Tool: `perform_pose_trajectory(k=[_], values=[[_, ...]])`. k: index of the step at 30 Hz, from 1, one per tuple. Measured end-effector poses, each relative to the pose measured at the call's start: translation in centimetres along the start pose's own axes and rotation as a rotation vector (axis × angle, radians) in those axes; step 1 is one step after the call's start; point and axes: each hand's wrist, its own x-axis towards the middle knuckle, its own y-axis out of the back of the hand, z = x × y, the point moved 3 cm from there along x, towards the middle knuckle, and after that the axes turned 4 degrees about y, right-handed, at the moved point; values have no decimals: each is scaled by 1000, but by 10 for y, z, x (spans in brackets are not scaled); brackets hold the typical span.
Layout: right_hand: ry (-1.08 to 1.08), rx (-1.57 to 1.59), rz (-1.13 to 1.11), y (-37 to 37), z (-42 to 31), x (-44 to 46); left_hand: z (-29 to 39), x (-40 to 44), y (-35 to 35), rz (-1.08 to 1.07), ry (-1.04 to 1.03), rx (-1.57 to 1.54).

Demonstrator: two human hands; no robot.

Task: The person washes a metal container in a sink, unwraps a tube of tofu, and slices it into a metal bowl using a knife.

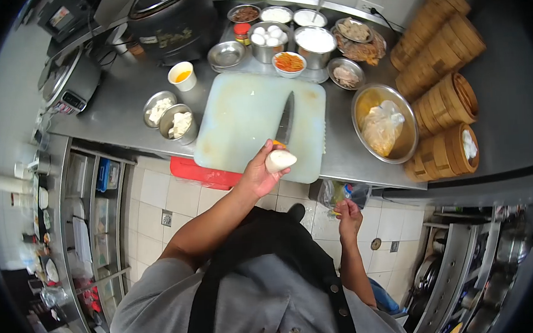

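My left hand (261,174) is closed around a pale, peeled vegetable piece (280,160) with a blunt, cut-looking end; its exact kind is unclear. It is held above the near edge of a white cutting board (233,116). On the board lies a large knife (286,119), its orange handle partly behind my left hand. Lower and to the right, beyond the counter edge, my right hand (349,217) has its fingers pinched together. Something small and yellowish shows at its fingertips, too small to name. Just past it hangs a plastic bag (335,194) with bits inside.
Two metal cups of white chunks (180,124) and a paper cup (182,76) stand left. Behind the board are a pot of eggs (269,37) and shredded carrot (289,62). A metal bowl (360,103) and stacked bamboo steamers (443,110) stand right. A red board (203,173) juts out below.
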Motion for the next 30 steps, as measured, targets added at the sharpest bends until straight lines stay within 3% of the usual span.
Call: perform_pose_trajectory(k=[2,4,6,8,9,13,16,17,20,21,24,25,28,29,30], values=[[297,48,-141,-42,-62,-21,4,-5,-7,128,-68,-6],[522,128,-143,-92,-137,-38,5,-4,-9,137,-134,1],[508,238,-152,-139,-174,-33,3,-3,-11,128,-231,81],[326,426,-215,-173,-172,-11,5,-7,-17,118,-362,245],[224,514,-250,-189,-168,-2,5,-12,-20,178,-320,361],[-251,741,-363,-219,-157,20,10,-22,-21,323,-475,717],[-278,631,-572,-238,-147,30,35,-37,-16,419,-440,935],[-249,457,-526,-243,-151,28,49,-43,-10,484,-482,1123],[-55,-7,-576,-263,-183,11,78,-40,21,453,-392,722],[138,-135,-530,-272,-194,1,80,-36,33,552,-332,636],[744,-649,-584,-288,-202,-7,82,-34,39,398,-211,190],[691,-552,-605,-283,-215,-21,78,-8,73,360,-323,134],[707,-809,-438,-258,-213,-21,82,-27,73,372,-297,-44],[799,-883,-342,-252,-198,-10,84,-27,78,375,-328,-35],[738,-976,-340,-246,-180,2,83,-26,82,356,-359,-55]])
